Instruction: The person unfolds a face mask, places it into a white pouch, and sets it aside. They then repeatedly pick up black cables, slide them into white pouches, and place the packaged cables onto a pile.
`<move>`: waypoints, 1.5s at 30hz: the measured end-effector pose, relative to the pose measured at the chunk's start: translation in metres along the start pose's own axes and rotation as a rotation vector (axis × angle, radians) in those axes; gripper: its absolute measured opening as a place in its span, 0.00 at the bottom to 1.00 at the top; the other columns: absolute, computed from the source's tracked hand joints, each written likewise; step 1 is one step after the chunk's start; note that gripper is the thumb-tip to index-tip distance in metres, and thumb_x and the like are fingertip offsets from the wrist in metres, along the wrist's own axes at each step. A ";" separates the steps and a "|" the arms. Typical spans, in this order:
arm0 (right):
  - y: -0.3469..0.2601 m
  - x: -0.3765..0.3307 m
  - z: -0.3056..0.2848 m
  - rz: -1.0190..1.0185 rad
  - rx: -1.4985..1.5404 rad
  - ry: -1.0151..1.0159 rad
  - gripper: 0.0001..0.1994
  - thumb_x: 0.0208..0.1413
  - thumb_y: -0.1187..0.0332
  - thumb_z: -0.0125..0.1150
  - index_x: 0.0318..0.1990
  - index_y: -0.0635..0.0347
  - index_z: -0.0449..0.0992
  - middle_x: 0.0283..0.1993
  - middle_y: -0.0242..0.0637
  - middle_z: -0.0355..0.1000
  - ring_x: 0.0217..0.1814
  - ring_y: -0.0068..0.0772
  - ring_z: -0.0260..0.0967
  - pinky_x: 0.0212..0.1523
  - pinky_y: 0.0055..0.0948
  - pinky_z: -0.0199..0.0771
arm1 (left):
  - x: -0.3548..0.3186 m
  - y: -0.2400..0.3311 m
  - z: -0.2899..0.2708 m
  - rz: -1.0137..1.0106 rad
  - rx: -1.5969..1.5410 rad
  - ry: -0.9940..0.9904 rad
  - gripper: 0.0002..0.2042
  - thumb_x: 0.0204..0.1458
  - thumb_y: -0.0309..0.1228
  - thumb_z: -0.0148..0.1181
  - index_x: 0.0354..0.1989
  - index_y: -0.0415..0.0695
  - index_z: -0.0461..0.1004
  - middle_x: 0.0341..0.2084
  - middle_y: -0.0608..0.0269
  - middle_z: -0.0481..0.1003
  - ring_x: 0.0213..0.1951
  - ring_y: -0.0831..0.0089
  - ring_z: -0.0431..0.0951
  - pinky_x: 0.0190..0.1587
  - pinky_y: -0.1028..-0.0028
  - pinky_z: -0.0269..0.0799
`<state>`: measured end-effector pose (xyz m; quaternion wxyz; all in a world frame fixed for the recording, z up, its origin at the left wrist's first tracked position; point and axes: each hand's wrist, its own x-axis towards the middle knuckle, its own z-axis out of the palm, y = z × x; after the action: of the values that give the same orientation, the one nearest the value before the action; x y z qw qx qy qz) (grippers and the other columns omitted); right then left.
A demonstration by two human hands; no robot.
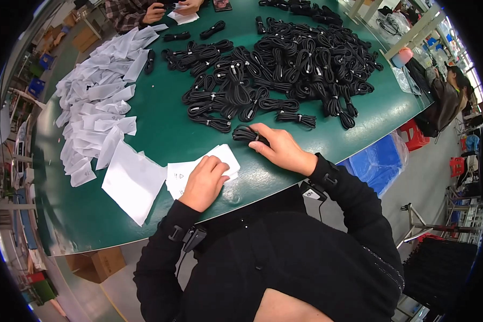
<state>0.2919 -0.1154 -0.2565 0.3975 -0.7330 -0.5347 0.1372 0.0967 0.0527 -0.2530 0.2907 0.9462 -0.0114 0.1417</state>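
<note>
The right hand [284,149] grasped a coiled black cable [244,134] between thumb and fingers, at its own 10 o'clock, close over the desk [161,121]. The left hand [204,183] lay with bent fingers on a stack of white papers [228,158]; whether it pinched a sheet, I could not tell. Just beside the stack, at the left hand's 9 o'clock, a large white pouch [134,185] lay flat. Past it, at 10 o'clock, smaller white pouches [99,96] overlapped in a long pile, a lone cable bundle [149,61] near its edge. At the right hand's 12 o'clock, a loose bundle [296,118] stood between it and the big cable heap [311,59]. Farther off, at the left hand's 12 o'clock, were a co-worker's hands [154,13]. Beyond the desk edge, at the right hand's 3 o'clock, sat a blue bin [378,163] and a red crate [413,135].
</note>
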 end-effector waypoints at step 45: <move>-0.060 0.027 -0.014 -0.457 0.276 0.298 0.18 0.57 0.70 0.66 0.54 0.61 0.70 0.44 0.38 0.68 0.36 0.28 0.71 0.35 0.26 0.75 | 0.058 0.012 -0.066 -0.305 -1.244 0.290 0.02 0.59 0.24 0.55 0.35 0.38 0.71 0.46 0.54 0.72 0.53 0.63 0.72 0.56 0.58 0.71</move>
<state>0.2704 -0.0910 -0.1978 0.5878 -0.5449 -0.5979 0.0065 0.1339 0.0829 -0.1783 0.7989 0.5640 0.0825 0.1919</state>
